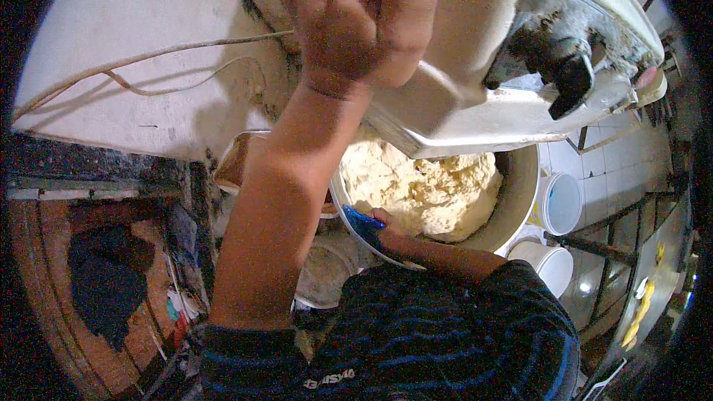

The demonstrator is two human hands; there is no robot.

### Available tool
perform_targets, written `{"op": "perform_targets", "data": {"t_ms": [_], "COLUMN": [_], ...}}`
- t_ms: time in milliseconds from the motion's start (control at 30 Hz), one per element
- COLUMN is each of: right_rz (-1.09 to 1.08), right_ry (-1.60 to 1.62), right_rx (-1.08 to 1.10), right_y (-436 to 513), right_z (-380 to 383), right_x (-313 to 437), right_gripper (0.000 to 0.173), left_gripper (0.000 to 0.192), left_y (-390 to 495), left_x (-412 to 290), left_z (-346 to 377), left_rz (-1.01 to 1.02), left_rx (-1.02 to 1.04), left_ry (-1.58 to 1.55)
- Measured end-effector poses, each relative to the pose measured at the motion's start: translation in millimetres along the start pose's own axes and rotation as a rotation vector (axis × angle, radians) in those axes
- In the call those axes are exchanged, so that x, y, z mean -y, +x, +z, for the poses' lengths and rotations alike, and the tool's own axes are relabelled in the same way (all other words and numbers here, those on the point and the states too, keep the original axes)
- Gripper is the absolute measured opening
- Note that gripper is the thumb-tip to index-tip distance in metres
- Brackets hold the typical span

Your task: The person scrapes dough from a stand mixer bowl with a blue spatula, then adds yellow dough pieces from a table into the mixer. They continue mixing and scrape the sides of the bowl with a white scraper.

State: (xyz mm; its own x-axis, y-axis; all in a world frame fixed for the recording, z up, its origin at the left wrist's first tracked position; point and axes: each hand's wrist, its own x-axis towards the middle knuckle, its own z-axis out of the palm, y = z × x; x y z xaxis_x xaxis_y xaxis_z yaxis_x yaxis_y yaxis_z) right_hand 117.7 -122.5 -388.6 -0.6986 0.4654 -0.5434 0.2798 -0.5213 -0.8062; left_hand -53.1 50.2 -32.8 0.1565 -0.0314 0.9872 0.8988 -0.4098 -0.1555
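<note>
A big metal mixing bowl [521,197] holds a mass of pale, lumpy dough [440,195]. Over the bowl's far side reaches the cream-coloured head of a dough mixer [445,114], which hides part of the dough. My right hand [389,229] is inside the near rim and grips a blue dough scraper [363,224] beside the dough. Raised high in front of the mixer, my left hand [356,19] has curled fingers. Its fingertips are cut off by the top edge, so whether it holds or touches anything cannot be seen.
A cable [184,47] runs across the pale panel at left. Two white plastic buckets [560,204] stand right of the bowl, by a dark metal frame [601,253]. Another round container [323,273] sits near my body. Yellow pieces [640,312] lie on a surface at far right.
</note>
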Motion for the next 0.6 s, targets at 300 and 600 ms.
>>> {"op": "perform_targets", "data": {"t_ms": [300,600], "right_rz": [-0.143,-0.119], "right_ry": [0.345,0.132], "right_rx": [-0.02,-0.443], "right_y": [23.0,107.3], "right_z": [16.0,25.1], "right_x": [12.8,6.9], "right_gripper": [0.035,0.029], "left_gripper": [0.039,0.038], "left_y": [-6.7,-2.5], "left_x": [0.3,-9.4], "left_z": [5.7,1.2], "left_rz": [0.021,-0.057], "left_rx": [-0.035,0.003], "left_ry": [-0.003,-0.053]}}
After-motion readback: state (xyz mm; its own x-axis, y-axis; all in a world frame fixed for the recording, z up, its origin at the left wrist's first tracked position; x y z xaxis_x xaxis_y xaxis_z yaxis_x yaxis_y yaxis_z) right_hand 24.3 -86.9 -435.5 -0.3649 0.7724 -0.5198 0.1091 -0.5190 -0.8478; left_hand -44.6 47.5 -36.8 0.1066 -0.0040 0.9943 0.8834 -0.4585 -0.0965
